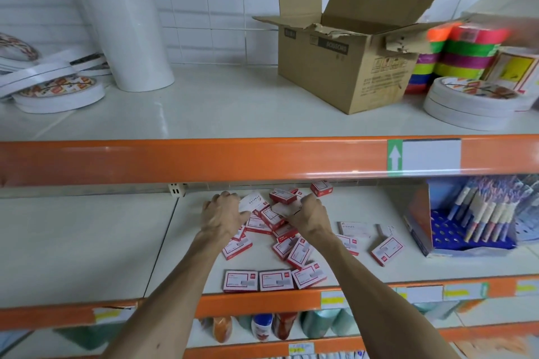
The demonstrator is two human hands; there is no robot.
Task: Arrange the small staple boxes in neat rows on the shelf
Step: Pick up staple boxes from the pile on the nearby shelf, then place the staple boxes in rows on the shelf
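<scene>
Several small red-and-white staple boxes (pixel 297 252) lie jumbled on the white middle shelf (pixel 87 242). Three more boxes (pixel 275 280) sit side by side along the shelf's front edge. My left hand (pixel 223 214) reaches into the back of the pile and holds a white-faced staple box (pixel 252 201) with curled fingers. My right hand (pixel 312 213) grips another box (pixel 284 208) in the middle of the pile. A few boxes (pixel 388 249) lie apart to the right.
An orange shelf rail (pixel 204 159) overhangs the pile's far side. A blue pen display (pixel 472 227) stands at the right of the middle shelf. On the upper shelf are an open cardboard carton (pixel 350 67), tape rolls (pixel 472 105) and a white paper roll (pixel 125 23).
</scene>
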